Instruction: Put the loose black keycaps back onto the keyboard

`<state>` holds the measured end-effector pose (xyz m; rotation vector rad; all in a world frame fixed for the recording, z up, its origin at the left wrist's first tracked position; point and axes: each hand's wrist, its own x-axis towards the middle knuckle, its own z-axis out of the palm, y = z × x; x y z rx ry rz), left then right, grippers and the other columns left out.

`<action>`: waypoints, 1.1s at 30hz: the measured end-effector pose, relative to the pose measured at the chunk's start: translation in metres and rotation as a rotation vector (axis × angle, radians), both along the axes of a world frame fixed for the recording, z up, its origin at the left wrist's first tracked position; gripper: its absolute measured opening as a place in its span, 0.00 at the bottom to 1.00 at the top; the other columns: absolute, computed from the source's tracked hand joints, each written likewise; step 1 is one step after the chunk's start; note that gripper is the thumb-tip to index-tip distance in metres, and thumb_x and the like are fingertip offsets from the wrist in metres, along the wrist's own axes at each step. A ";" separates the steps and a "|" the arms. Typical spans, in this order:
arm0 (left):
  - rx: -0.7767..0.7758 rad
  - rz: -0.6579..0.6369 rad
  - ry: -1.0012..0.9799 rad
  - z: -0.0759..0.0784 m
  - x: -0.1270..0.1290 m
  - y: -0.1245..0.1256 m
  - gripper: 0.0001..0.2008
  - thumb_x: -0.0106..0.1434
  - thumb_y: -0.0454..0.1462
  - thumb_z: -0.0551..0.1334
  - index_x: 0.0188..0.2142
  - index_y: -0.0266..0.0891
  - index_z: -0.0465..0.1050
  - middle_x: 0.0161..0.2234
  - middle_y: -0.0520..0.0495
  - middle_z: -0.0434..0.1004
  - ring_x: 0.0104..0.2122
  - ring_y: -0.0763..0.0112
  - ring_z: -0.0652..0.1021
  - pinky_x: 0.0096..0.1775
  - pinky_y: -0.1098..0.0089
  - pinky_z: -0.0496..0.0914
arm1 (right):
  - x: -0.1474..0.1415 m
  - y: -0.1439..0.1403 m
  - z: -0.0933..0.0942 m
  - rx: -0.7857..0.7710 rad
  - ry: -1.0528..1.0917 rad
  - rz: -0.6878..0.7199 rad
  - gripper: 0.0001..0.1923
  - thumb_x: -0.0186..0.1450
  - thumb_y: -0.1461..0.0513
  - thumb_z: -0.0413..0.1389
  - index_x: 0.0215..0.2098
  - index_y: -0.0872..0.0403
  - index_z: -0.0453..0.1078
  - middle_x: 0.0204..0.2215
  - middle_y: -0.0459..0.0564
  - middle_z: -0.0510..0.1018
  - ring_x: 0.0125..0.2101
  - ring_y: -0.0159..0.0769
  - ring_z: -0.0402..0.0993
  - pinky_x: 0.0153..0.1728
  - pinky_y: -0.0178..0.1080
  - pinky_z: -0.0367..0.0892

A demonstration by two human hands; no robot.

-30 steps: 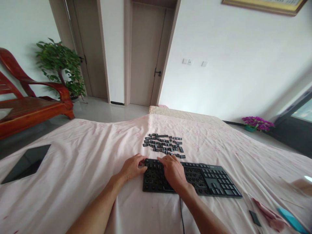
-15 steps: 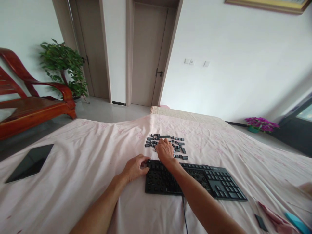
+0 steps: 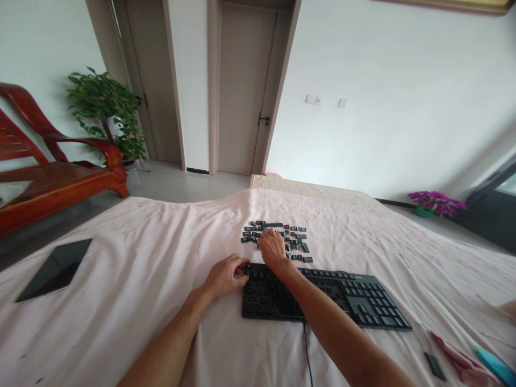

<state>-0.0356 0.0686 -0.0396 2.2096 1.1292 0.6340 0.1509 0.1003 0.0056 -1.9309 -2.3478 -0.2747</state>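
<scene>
A black computer keyboard [image 3: 357, 301] lies on the pink cloth, with many keys gone from its left and middle parts and its number pad still fitted. My left hand [image 3: 226, 276] grips the keyboard's upper left corner between thumb and fingers. Beyond the keyboard several loose black keycaps [image 3: 305, 248] lie in rough rows, among them a long spacebar [image 3: 273, 224]. My right hand [image 3: 272, 246] reaches over the keyboard into these keycaps, its fingers bent down and close together. Its fingertips are hidden, so whatever they pinch cannot be made out.
A dark tablet [image 3: 54, 270] lies at the left on the cloth [image 3: 161, 252]. At the lower right are a small black flat object [image 3: 435, 366], a pink cloth piece [image 3: 457, 357] and a blue item [image 3: 495, 365]. The keyboard's cable [image 3: 307, 349] runs toward me.
The view has shifted slightly. Both hands stay nearly in place, the left at the keyboard's corner and the right among the loose keycaps.
</scene>
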 end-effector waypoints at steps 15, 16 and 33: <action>0.001 -0.005 -0.005 -0.003 0.000 0.000 0.21 0.55 0.38 0.61 0.50 0.43 0.72 0.40 0.50 0.75 0.36 0.70 0.76 0.40 0.73 0.68 | 0.049 -0.105 -0.001 0.025 0.301 -0.036 0.08 0.64 0.57 0.57 0.38 0.44 0.78 0.36 0.45 0.77 0.41 0.37 0.67 0.43 0.36 0.60; 0.008 -0.004 -0.005 -0.003 0.000 0.000 0.21 0.55 0.38 0.61 0.50 0.43 0.72 0.40 0.50 0.75 0.36 0.70 0.76 0.40 0.74 0.68 | 0.047 -0.107 -0.003 0.030 0.291 -0.031 0.08 0.65 0.57 0.56 0.38 0.44 0.78 0.36 0.45 0.77 0.40 0.37 0.67 0.43 0.36 0.60; 0.010 -0.013 -0.007 -0.002 -0.001 0.000 0.21 0.56 0.38 0.61 0.50 0.42 0.72 0.41 0.49 0.74 0.35 0.71 0.76 0.40 0.74 0.68 | 0.033 -0.108 -0.004 -0.003 0.143 0.000 0.10 0.68 0.60 0.52 0.34 0.48 0.76 0.34 0.47 0.75 0.39 0.38 0.65 0.37 0.37 0.58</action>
